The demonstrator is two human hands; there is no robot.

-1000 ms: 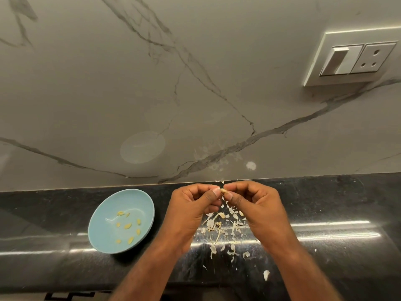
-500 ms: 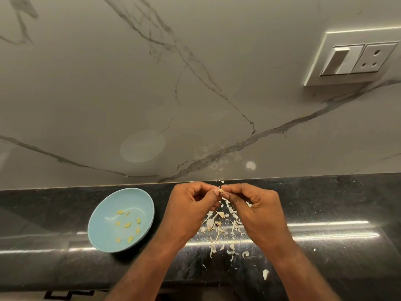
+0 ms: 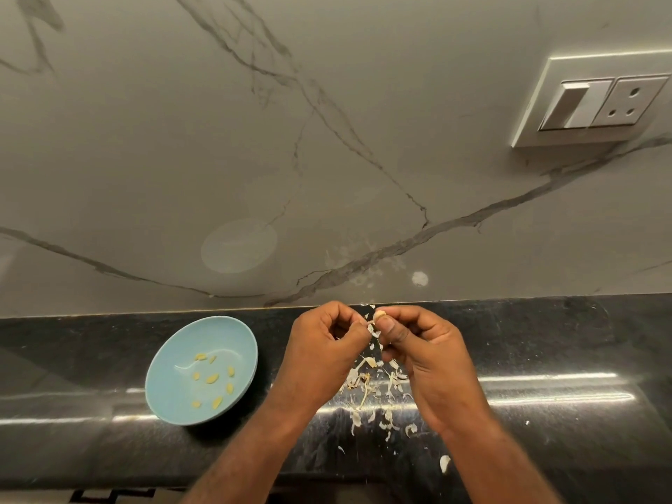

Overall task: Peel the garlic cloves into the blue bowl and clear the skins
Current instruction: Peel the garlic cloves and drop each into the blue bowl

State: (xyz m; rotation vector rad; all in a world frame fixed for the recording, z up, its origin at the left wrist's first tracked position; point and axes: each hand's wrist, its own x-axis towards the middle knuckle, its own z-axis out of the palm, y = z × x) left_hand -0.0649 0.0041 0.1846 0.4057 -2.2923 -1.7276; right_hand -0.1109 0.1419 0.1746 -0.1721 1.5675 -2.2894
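Left hand (image 3: 323,352) and right hand (image 3: 423,352) pinched fingertip-to-fingertip.

Bowl (image 3: 171,361) with cloves (image 3: 212,378) on counter (image 3: 545,340), left of the skins (image 3: 367,387); wall socket (image 3: 596,103) behind, right.

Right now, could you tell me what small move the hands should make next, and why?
Probably pull the last skin off: the right hand pinches the small pale garlic clove, and the left hand grips a strip at it. The round blue bowl waits to the left.
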